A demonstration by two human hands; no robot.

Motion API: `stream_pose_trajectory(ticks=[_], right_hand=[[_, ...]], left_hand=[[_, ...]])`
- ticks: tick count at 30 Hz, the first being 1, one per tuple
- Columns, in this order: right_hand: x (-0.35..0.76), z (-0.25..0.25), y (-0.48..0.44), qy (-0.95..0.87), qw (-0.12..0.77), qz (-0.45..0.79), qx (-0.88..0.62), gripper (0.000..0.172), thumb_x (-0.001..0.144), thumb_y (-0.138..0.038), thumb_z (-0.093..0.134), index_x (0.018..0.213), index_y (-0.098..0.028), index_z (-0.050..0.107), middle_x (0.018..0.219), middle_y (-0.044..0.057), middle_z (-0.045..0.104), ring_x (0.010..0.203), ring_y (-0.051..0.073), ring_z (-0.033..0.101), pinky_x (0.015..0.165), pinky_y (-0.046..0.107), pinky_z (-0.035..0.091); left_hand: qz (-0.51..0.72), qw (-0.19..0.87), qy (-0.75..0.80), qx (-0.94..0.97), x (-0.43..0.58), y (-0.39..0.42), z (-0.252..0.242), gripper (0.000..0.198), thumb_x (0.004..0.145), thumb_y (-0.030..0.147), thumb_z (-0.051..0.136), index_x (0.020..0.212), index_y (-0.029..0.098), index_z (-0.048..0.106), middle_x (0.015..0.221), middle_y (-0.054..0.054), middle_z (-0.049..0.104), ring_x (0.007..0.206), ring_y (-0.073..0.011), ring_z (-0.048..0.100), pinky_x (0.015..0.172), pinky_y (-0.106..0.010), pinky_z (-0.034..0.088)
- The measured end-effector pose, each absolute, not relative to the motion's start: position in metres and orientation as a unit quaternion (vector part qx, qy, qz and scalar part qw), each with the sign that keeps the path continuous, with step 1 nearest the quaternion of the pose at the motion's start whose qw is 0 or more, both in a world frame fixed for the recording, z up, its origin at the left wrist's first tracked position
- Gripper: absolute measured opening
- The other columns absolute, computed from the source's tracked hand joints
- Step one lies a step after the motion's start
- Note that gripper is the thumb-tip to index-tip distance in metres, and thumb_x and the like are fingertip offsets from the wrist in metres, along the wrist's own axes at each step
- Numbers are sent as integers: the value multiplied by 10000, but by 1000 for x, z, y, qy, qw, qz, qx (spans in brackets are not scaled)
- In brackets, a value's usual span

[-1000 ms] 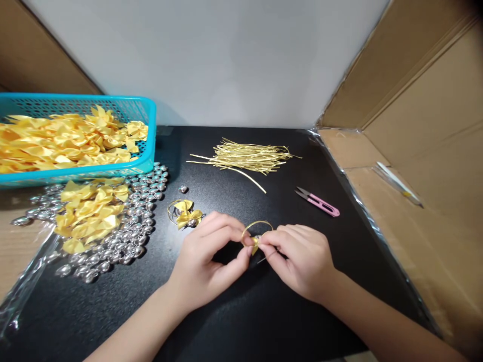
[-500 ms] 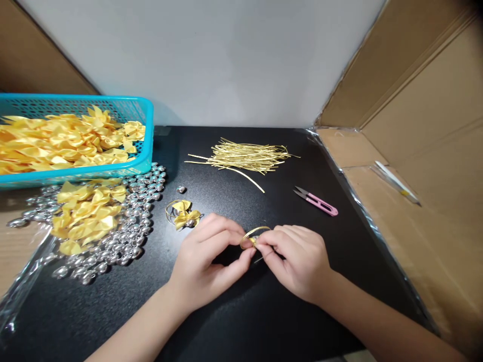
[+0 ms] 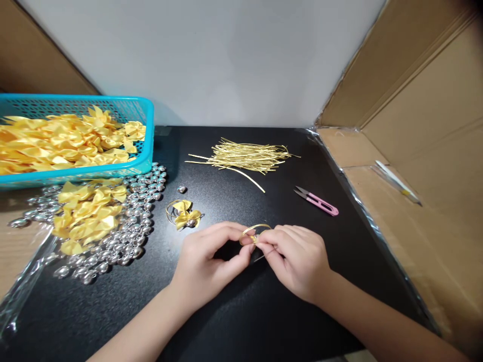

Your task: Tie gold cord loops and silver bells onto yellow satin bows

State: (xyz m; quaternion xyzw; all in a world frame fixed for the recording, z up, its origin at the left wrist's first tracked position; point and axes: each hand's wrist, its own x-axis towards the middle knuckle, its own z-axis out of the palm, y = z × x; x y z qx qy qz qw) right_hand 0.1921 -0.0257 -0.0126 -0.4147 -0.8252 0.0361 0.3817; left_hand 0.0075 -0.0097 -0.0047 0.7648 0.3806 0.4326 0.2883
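Observation:
Low over the black tabletop, my left hand (image 3: 213,261) and my right hand (image 3: 296,259) meet fingertip to fingertip. Between them they pinch a gold cord (image 3: 260,226), bent into a loop that rises above the fingers. The fingertips cover most of the spot where the cord comes together, and a thin end pokes out below. Just left of my left hand lies a yellow ribbon bow (image 3: 184,216) with a silver bell-like bead and a cord loop. A single silver bead (image 3: 181,189) rests behind it.
A blue basket (image 3: 150,136) of yellow bows stands back left. In front of it, more bows (image 3: 88,213) lie among silver beads (image 3: 128,239). Gold cords (image 3: 247,156) are heaped at the back. Pink thread snips (image 3: 317,201) lie right; cardboard walls (image 3: 426,100) border the table.
My left fingers have shifted slightly and closed in at the cord; its loop has tilted a little. My right hand stays almost still.

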Motion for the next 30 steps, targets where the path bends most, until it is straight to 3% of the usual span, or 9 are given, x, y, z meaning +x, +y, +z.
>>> stream_pose_trajectory(ticks=[13, 17, 20, 23, 27, 30], right_hand=[[189, -13, -26, -817, 375, 96, -428, 129, 914, -127, 544, 802, -172, 589, 631, -12, 614, 545, 115, 538, 576, 246, 402], [192, -5, -31, -771, 413, 214, -436, 29, 886, -158, 551, 880, -184, 539, 738, -4, 602, 623, 113, 554, 593, 226, 418], [194, 1, -37, -741, 426, 297, -425, 109, 903, -129, 428, 893, -200, 510, 736, -20, 531, 632, 105, 520, 601, 215, 412], [191, 0, -42, -731, 401, 323, -447, 175, 925, -91, 377, 857, -211, 485, 676, -49, 471, 570, 85, 471, 570, 200, 382], [181, -6, -46, -711, 379, 346, -482, 160, 936, -97, 387, 862, -222, 452, 616, -76, 433, 482, 77, 395, 479, 198, 316], [177, -10, -49, -692, 380, 362, -495, 145, 934, -100, 402, 914, -227, 470, 643, -73, 456, 495, 79, 388, 489, 201, 320]], left_hand=[[388, 493, 485, 610, 16, -14, -7, 73, 734, 129, 646, 668, 158, 633, 620, -12, 679, 554, -118, 617, 532, -199, 512], [400, 475, 501, 603, 16, -16, -7, 91, 734, 131, 652, 649, 159, 633, 612, -4, 669, 552, -112, 605, 536, -193, 502], [426, 447, 509, 600, 18, -17, -5, 100, 735, 123, 647, 642, 161, 641, 602, 1, 671, 539, -106, 604, 524, -182, 499], [451, 419, 511, 599, 20, -18, -4, 107, 728, 97, 643, 644, 162, 650, 604, 7, 679, 530, -97, 607, 519, -170, 503], [484, 378, 503, 608, 21, -21, -3, 114, 724, 74, 653, 658, 167, 649, 635, 13, 693, 557, -95, 628, 539, -166, 520], [502, 351, 488, 622, 20, -22, -3, 123, 722, 60, 660, 667, 170, 651, 659, 14, 705, 581, -97, 648, 565, -169, 534]])
